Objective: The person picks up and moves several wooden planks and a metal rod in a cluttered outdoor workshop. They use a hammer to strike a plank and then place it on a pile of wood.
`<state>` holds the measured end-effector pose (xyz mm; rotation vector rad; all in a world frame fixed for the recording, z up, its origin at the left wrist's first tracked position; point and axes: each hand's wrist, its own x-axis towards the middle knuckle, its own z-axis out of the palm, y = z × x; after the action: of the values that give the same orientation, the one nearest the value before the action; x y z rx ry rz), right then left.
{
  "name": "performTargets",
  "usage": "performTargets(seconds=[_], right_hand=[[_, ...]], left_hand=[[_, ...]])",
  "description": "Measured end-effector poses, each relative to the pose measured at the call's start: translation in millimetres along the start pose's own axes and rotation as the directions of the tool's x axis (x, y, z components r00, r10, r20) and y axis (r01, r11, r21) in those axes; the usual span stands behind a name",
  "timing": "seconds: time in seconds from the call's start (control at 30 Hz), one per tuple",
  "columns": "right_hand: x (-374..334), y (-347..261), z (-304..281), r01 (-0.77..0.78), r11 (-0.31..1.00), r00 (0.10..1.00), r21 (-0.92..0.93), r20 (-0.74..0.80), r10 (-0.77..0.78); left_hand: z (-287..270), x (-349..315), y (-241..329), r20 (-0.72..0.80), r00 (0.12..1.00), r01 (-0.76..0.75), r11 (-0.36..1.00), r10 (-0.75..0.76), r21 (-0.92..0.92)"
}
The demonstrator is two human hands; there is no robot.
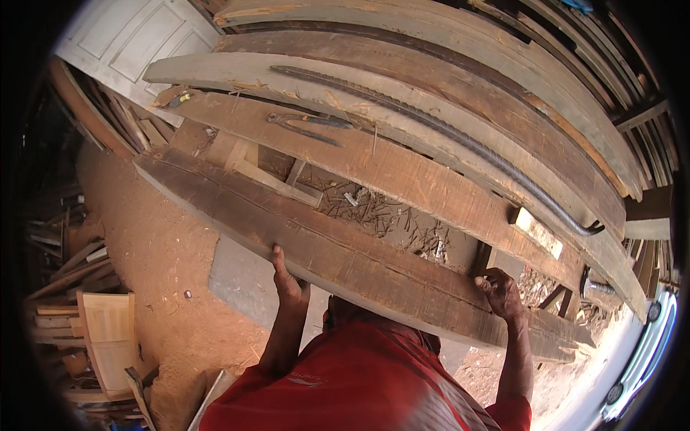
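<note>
A long, thick, dark wooden plank (345, 248) lies crosswise just in front of me. My left hand (291, 286) is at its near edge, thumb pointing up against the side, with the other fingers hidden below. Further right, my right hand (503, 294) is over the plank's top, its fingers curled in and the tips pressed together; whether something small is between them is not clear. Beyond the plank, a pair of pincers (305, 129) rests on a second board (424, 176). A ribbed metal bar with a hooked end (460, 140) lies on the planks behind.
Bent nails (388, 215) litter the gap between the boards. A short wood block (537, 231) and a hammer (595, 286) are at the right, pliers (176, 100) at the far left. Scrap wood (72, 266) is piled left, near a white door (136, 43). A vehicle (643, 352) stands right.
</note>
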<state>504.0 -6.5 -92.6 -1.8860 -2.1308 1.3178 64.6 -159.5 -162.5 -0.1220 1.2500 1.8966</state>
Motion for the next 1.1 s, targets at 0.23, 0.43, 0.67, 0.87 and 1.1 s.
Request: performTargets(seconds=[0.23, 0.43, 0.67, 0.87, 1.1], right_hand=[[69, 30, 15, -0.246, 0.94, 0.759, 0.236, 0.651, 0.035], [79, 79, 42, -0.276, 0.93, 0.635, 0.244, 0.772, -0.014], [32, 48, 24, -0.038, 0.999, 0.74, 0.014, 0.673, 0.019], [-16, 15, -16, 0.037, 0.99, 0.894, -0.133, 0.447, 0.027], [-69, 28, -47, 0.224, 0.962, 0.97, -0.155, 0.131, -0.205]], left_hand=[[-12, -2, -10, -0.013, 0.999, -0.038, 0.999, 0.038, -0.013], [-25, -5, -22, -0.07, 0.994, -0.089, 0.994, 0.085, -0.059], [-14, -14, -29, -0.067, 0.988, -0.149, 0.957, 0.136, -0.247], [11, -31, -26, -0.016, 0.997, -0.079, 0.922, 0.079, -0.38], [40, -28, -47, 0.043, 0.985, -0.129, 0.881, 0.167, -0.455]])
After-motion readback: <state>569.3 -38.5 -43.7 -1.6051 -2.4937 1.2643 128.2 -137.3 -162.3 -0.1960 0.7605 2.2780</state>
